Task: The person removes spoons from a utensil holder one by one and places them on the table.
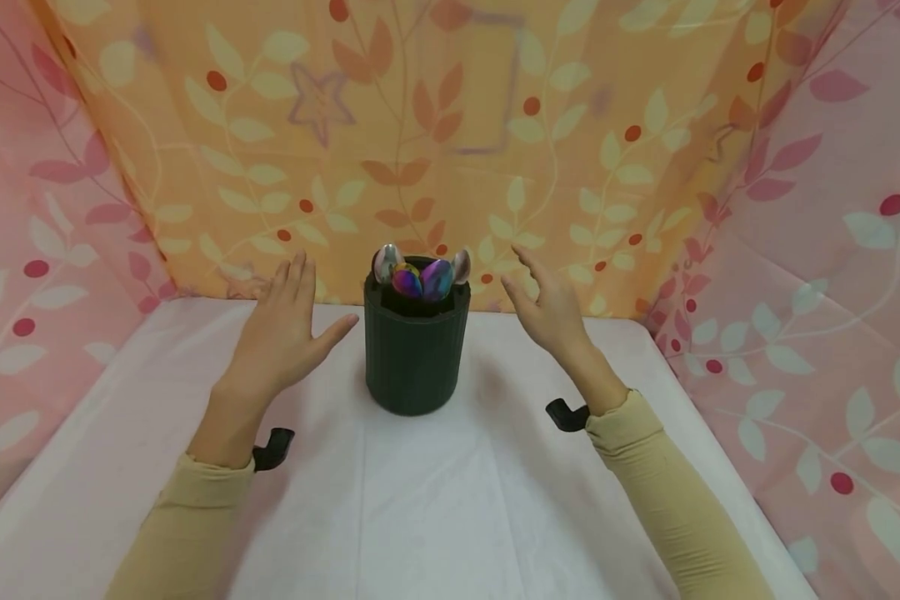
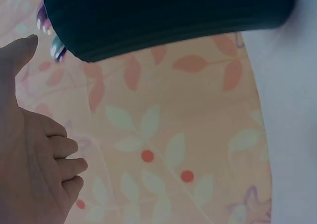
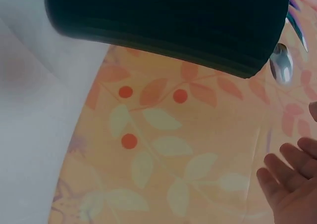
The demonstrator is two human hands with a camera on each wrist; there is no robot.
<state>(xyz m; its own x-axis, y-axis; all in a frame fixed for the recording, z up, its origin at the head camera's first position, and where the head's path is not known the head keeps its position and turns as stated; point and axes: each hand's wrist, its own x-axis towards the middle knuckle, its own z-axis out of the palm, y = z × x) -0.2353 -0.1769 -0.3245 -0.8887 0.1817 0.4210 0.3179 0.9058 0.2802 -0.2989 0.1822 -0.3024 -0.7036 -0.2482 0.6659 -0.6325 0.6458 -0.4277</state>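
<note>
A dark green ribbed utensil holder [image 1: 412,358] stands upright on the white-covered table. Out of its top stick several spoons: a silver spoon [image 1: 387,263] at the left, two rainbow-coloured ones with a rainbow spoon [image 1: 437,280] nearer the front, and another silver spoon [image 1: 461,267] at the right. To the left of the holder my left hand [image 1: 281,333] is held up with fingers straight and thumb spread toward it. On the other side my right hand [image 1: 551,308] hovers, fingers extended and thumb apart. Both hands hold nothing. The left wrist view shows the holder's dark side [image 2: 168,16] beyond my thumb.
White cloth [image 1: 427,517] covers the table. Behind it hangs an orange leaf-patterned curtain [image 1: 420,167], and pink patterned curtains [image 1: 817,275] close in both sides. A black wrist mount [image 1: 273,450] juts inward from the left wrist, and a similar mount [image 1: 567,414] from the right.
</note>
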